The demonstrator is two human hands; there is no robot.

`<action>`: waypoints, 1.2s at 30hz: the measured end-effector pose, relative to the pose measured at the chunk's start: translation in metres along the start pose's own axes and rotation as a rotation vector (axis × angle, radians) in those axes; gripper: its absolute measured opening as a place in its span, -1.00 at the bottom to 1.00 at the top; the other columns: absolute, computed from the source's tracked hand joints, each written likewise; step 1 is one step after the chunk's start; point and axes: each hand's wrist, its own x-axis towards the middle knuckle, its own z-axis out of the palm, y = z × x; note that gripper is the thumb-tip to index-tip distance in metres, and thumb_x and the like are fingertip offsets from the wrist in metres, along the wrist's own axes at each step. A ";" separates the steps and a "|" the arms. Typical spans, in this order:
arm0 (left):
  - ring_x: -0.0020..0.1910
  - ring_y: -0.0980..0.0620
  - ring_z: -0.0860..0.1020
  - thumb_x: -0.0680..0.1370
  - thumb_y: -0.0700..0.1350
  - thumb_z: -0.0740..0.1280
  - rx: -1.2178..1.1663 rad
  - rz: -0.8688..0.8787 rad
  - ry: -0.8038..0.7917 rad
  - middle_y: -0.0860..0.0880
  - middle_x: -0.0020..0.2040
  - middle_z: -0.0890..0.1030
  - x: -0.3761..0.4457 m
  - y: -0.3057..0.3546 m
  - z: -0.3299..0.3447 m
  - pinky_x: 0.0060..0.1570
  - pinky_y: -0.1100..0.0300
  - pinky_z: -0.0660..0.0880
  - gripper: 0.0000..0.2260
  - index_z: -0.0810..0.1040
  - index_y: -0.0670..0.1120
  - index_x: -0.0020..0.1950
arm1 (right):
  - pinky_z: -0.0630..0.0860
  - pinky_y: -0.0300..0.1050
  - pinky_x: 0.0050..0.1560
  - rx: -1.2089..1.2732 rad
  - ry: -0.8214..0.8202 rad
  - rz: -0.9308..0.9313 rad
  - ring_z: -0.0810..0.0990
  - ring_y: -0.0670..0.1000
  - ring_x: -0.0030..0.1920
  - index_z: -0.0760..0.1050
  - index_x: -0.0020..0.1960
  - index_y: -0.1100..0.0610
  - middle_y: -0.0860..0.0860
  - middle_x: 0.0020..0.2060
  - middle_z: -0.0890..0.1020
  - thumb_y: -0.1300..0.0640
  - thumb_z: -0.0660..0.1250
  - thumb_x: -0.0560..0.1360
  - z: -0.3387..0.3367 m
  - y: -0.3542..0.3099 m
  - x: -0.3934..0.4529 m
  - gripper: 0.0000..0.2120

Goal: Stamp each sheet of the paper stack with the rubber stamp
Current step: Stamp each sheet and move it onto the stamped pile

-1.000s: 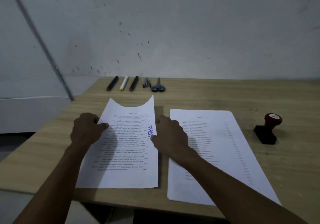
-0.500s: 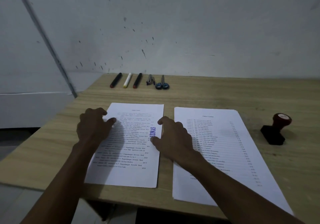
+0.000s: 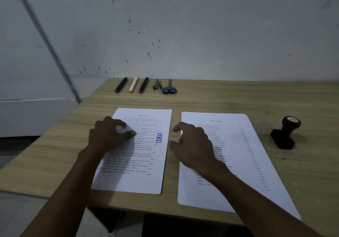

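Note:
A stamped sheet lies flat on the left of the wooden table, with a blue "LUNAS" mark near its right edge. My left hand rests on that sheet's upper left, fingers curled, holding nothing. To the right lies the paper stack, its top sheet printed and without a stamp mark. My right hand hovers over the gap and the stack's left edge, fingers apart and empty. The rubber stamp, black base with a red knob, stands on the table to the right of the stack, away from both hands.
Along the table's back edge lie three markers, a small metal tool and blue-handled scissors. A spotted white wall stands behind. The table's front edge runs just below the papers.
The stamped sheet, curled up a second ago, now lies flat. My right hand has let go of its right edge and shifted toward the stack. My left hand stays on the sheet.

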 end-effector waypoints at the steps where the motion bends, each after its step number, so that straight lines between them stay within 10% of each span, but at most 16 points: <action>1: 0.28 -0.19 0.43 0.29 0.39 0.40 0.009 -0.004 -0.009 -0.07 0.29 0.52 0.000 0.000 0.000 0.24 -0.16 0.40 -0.45 0.59 0.11 0.16 | 0.44 -0.09 -0.05 0.004 -0.001 0.008 0.55 0.01 0.03 0.45 0.20 -0.10 -0.04 -0.09 0.63 -0.08 0.40 0.43 -0.003 0.002 -0.002 -0.64; 10: 0.19 -0.14 0.51 0.45 0.12 0.43 -0.195 0.137 0.268 -0.12 0.18 0.58 -0.017 0.055 0.013 0.21 -0.06 0.42 -0.66 0.61 -0.04 0.11 | 0.50 -0.09 -0.04 -0.079 0.131 0.053 0.55 -0.04 0.00 0.54 0.09 -0.07 -0.13 -0.23 0.62 -0.08 0.41 0.45 -0.050 0.030 -0.016 -0.76; 18: 0.14 0.00 0.52 0.43 0.19 0.42 -0.166 0.369 0.013 -0.02 0.16 0.57 -0.043 0.145 0.058 0.11 0.07 0.48 -0.56 0.57 -0.04 0.19 | 0.52 -0.07 -0.02 -0.260 0.224 0.260 0.58 0.01 0.05 0.53 0.14 -0.03 -0.08 0.01 0.61 -0.08 0.39 0.46 -0.098 0.087 -0.039 -0.72; 24: 0.29 -0.01 0.36 0.36 0.26 0.43 -0.098 0.493 -0.083 0.01 0.24 0.46 -0.051 0.166 0.074 0.26 0.01 0.35 -0.47 0.52 0.02 0.22 | 0.37 -0.10 -0.25 -0.183 0.519 0.391 0.51 0.06 -0.24 0.41 -0.13 0.01 -0.07 -0.27 0.51 0.07 0.46 0.38 -0.122 0.122 -0.055 -0.78; 30: 0.30 -0.04 0.35 0.36 0.33 0.39 -0.024 0.453 -0.141 0.02 0.27 0.47 -0.052 0.167 0.076 0.27 -0.05 0.37 -0.49 0.54 0.08 0.20 | 0.37 0.00 -0.19 -0.067 0.710 0.449 0.58 0.27 -0.06 0.22 0.18 0.05 0.15 0.03 0.57 0.01 0.53 0.33 -0.140 0.138 -0.048 -0.39; 36: 0.32 -0.06 0.33 0.35 0.33 0.39 0.011 0.437 -0.161 0.01 0.29 0.46 -0.052 0.173 0.074 0.29 -0.07 0.34 -0.48 0.53 0.09 0.19 | 0.46 0.10 0.05 -0.157 0.481 0.441 0.52 0.23 0.14 0.27 0.34 -0.06 0.13 0.16 0.48 -0.15 0.47 0.39 -0.153 0.143 -0.028 -0.37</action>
